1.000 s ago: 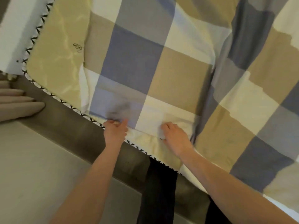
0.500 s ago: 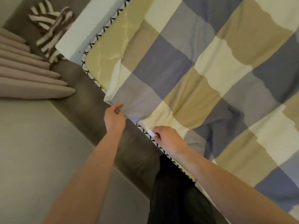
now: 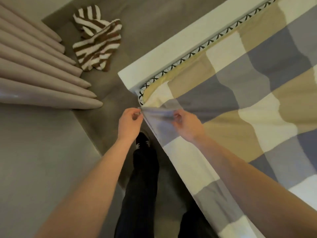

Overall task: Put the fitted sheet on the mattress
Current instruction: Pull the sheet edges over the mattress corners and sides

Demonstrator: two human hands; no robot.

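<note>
Item: checked fitted sheet (image 3: 240,93) in grey, tan and cream squares, cotton-like cloth. It lay spread over the top of the mattress (image 3: 155,82), whose yellowish corner and black-and-white cross-stitched piping were still bare at the near corner. The sheet's corner was gathered into a taut bunch just off that mattress corner, and one edge hung down the mattress side.

Left hand (image 3: 131,123): closed in a pinch on the very tip of the bunched sheet corner, beside the piping.

Right hand (image 3: 186,125): fingers curled shut on the grey fold of the sheet just beside the left hand, resting against the mattress edge.

White bed frame board (image 3: 171,48): ran along the far side of the mattress.

Brown-and-white striped towel (image 3: 97,38): crumpled on the grey carpet floor (image 3: 51,169), well apart from the bed.

Beige pleated curtain folds (image 3: 34,69): at left, touching the floor.

Person's dark trouser leg and black shoe (image 3: 143,140): beside the mattress, below the hands.
</note>
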